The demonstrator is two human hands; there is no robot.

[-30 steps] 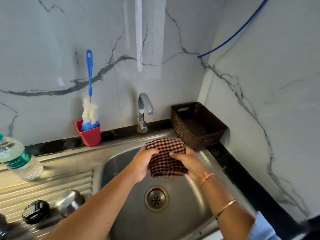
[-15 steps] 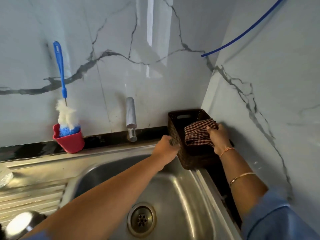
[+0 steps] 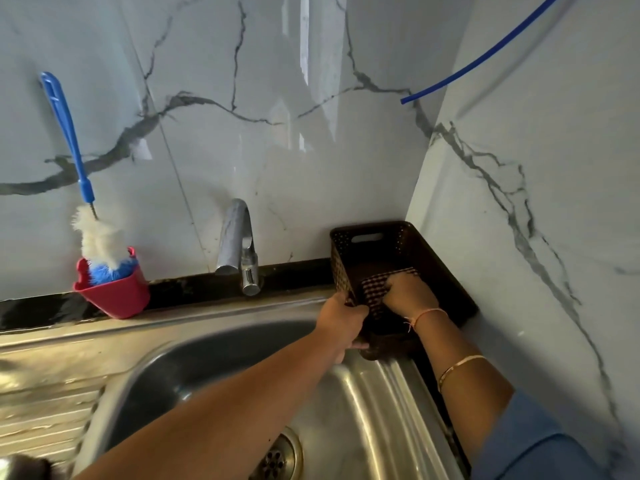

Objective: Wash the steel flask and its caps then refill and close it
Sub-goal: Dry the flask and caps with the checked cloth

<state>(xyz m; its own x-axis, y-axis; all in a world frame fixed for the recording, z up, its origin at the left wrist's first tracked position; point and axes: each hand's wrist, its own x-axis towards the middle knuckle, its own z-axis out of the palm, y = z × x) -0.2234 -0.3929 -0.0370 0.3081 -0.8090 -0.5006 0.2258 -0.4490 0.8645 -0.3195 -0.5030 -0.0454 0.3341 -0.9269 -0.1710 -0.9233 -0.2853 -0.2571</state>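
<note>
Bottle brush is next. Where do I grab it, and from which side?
Probably best to grip the blue handle midway, coming from the front. It leans up-left against the wall, bristles down in the red cup, so only the handle is free.

steel cap (image 3: 12,468), blurred, on the drainboard (image 3: 45,403)
</note>
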